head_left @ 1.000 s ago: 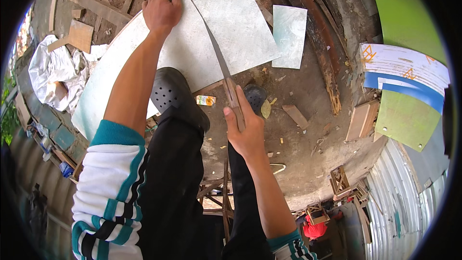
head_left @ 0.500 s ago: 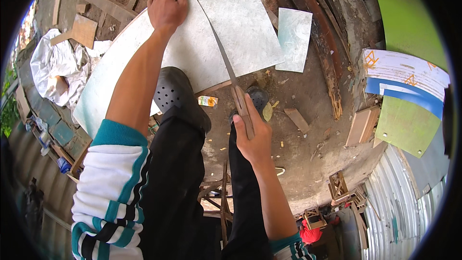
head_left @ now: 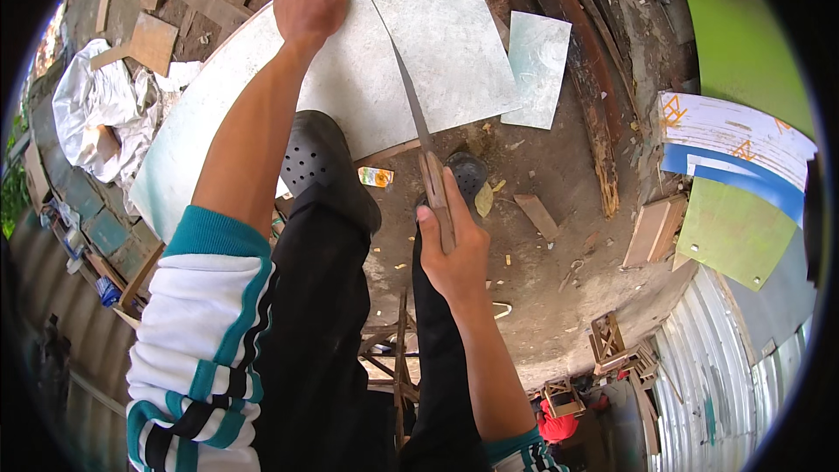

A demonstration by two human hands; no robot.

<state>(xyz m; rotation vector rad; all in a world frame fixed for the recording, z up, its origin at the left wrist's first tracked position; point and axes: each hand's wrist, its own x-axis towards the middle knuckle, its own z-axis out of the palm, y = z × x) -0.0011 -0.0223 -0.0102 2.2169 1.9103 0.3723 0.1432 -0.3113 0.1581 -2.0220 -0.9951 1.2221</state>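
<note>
Saw (head_left: 419, 119) drawn back; right hand (head_left: 457, 253) grips brown handle (head_left: 435, 182), left hand (head_left: 310, 9) on mottled white panel (head_left: 360, 70), grip unclear.

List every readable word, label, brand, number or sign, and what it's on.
Nothing I can quote with confidence:
White-and-blue flat panel, right: loose orange strokes, no sure word.
Small orange-and-white rectangular packet on the ground: print too small to read.
Large whitish-grey flat sheet: no lettering seen.
Wooden-handled handsaw with grey metal blade: no lettering seen.
</note>
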